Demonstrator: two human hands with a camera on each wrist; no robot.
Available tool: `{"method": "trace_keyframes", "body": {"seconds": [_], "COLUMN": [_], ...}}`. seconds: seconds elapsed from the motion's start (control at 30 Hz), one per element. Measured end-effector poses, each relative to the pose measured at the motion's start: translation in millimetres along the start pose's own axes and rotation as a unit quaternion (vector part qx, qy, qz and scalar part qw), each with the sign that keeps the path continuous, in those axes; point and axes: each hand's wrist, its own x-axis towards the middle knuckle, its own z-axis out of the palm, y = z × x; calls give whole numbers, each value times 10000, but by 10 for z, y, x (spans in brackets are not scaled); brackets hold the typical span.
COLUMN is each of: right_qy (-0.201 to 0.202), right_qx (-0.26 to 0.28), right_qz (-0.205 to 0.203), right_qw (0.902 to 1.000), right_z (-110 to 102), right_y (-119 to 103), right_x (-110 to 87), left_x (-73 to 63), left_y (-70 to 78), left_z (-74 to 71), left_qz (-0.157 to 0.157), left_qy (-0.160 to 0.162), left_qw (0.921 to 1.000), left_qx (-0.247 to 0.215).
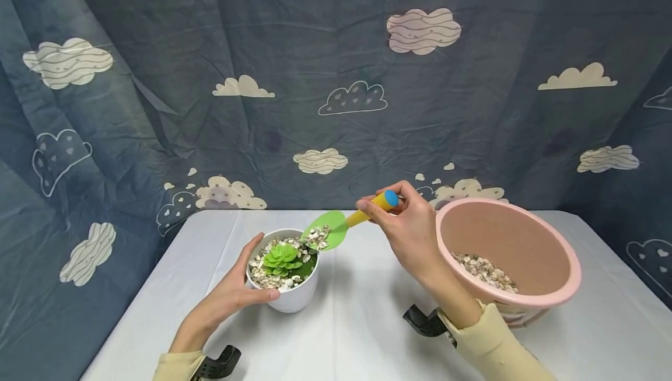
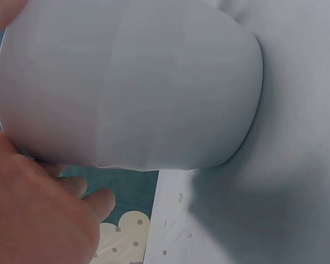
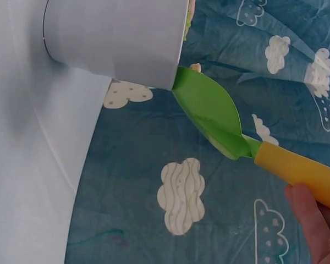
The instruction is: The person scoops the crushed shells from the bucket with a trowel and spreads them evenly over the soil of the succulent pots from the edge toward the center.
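A white flower pot stands on the table, holding a green succulent ringed by small pebbles. My left hand grips the pot from the left, thumb at the front and fingers round the far side. The left wrist view shows the pot's smooth side close up. In my right hand is a toy trowel by its yellow, blue-tipped handle. Its green blade carries a heap of pebbles and tilts down at the pot's right rim. From below, the right wrist view shows the blade at the rim.
To the right stands a large pink tub with pebbles in its bottom, close beside my right forearm. A white cloth covers the table. Behind it hangs a dark blue curtain with cloud prints.
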Motion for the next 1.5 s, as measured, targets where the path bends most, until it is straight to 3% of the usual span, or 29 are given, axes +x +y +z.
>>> {"method": "trace_keyframes", "body": {"seconds": [0.2,0.33,0.7,0.93,1.13,1.5], "right_qy": [-78,-91,-12,126,287,150], "right_qx": [-149,-274,-268,252,267,57], "right_qz": [-21,-8,-231,-16,124,-296], "right_qw": [9999,9996,9994,9996,9992,9994], "right_z": [14,17,-5,-24,-50,-8], "right_y": [-231,-260,54,139,139,77], "right_x": [-28,-35,20,29,13,-8], "left_x": [1,2,-32,-25,-12,-2], "left_y": [14,17,32,4,-2,-4], "left_z": [-15,-12,-13,-7,4,15], "left_qz": [-104,-145,-161,-246,-147,-136], "left_qy": [41,36,-118,-66,-30,44], "left_qw": [9999,9999,9997,9997,9999,9999], "left_qx": [25,-28,146,22,-65,-24]}}
